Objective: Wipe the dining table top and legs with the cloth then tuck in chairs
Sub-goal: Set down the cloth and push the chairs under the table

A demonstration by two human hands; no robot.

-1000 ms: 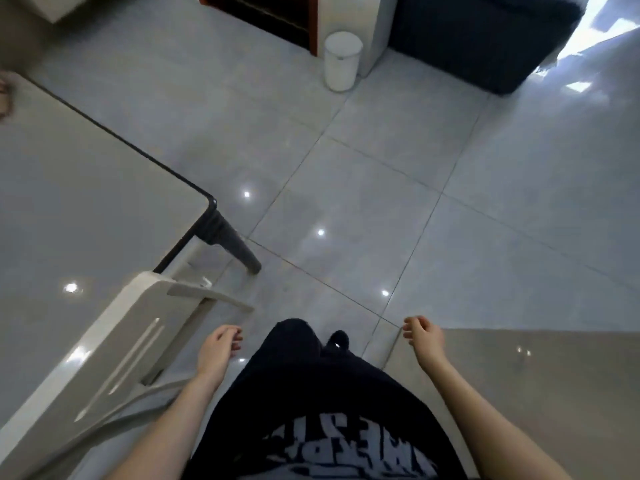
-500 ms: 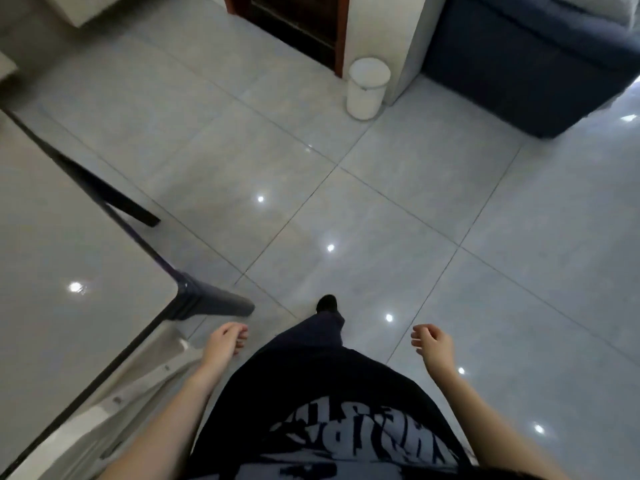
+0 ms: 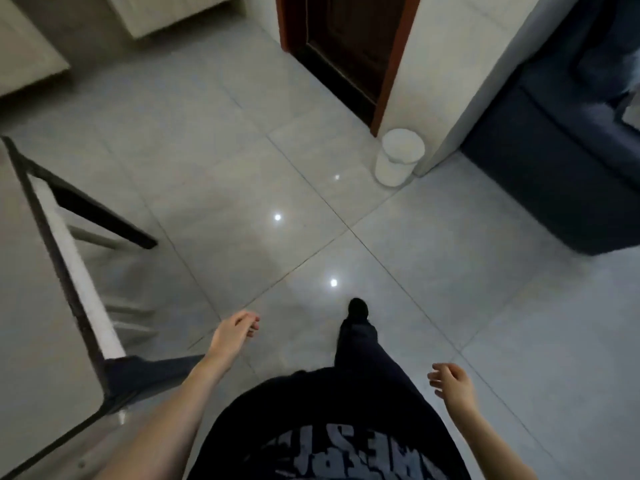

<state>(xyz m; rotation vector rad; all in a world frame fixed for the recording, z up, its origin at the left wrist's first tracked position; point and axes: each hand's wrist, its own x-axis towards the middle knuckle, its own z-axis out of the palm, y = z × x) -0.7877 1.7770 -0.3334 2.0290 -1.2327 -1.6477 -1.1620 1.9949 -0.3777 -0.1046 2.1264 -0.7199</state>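
Note:
The grey dining table (image 3: 31, 323) with its dark rim fills the left edge of the head view. Two dark table legs show: one slanting to the floor (image 3: 104, 216), one at the near corner (image 3: 152, 372). A pale chair (image 3: 86, 285) sits tucked under the table's edge, its rails visible below. My left hand (image 3: 235, 332) hangs just right of the near corner, fingers loosely curled, holding nothing. My right hand (image 3: 450, 381) is at my side, fingers slightly apart and empty. No cloth is in view.
A white bin (image 3: 398, 157) stands by a white pillar and a dark wooden door (image 3: 346, 46). A dark blue sofa (image 3: 561, 150) takes the right. Pale cabinets (image 3: 31, 60) are at the top left. Glossy floor tiles lie ahead; my foot (image 3: 358, 308) steps forward.
I have walked forward past the table corner; the table slid left and back in view, and the door, bin and sofa came closer. Both hands stayed empty, the left swinging forward.

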